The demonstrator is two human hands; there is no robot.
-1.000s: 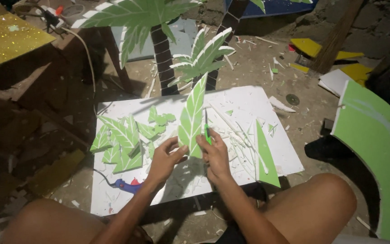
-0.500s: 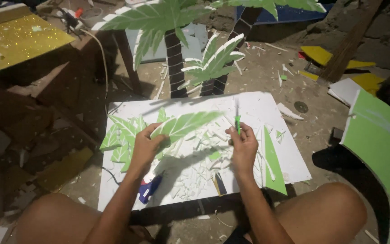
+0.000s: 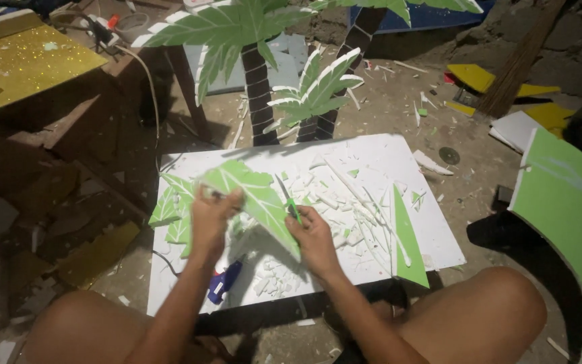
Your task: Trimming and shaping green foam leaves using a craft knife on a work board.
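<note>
- Left hand [image 3: 211, 214] grips the green foam leaf [image 3: 254, 199] above the white board [image 3: 372, 158].
- Right hand [image 3: 314, 236] clasps a green cutter [image 3: 289, 199] at the leaf's edge.
- Trimmed leaves [image 3: 170, 212] lie at the board's left; white offcuts [image 3: 345, 202] litter it, so trimming looks well underway.

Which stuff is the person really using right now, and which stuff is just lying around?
In use:
left hand holding the green foam leaf
right hand holding the green knife
white board underneath

Lying about:
white scraps
long green wedge
blue tool
palm tree cutouts
glittery gold sheet
</note>
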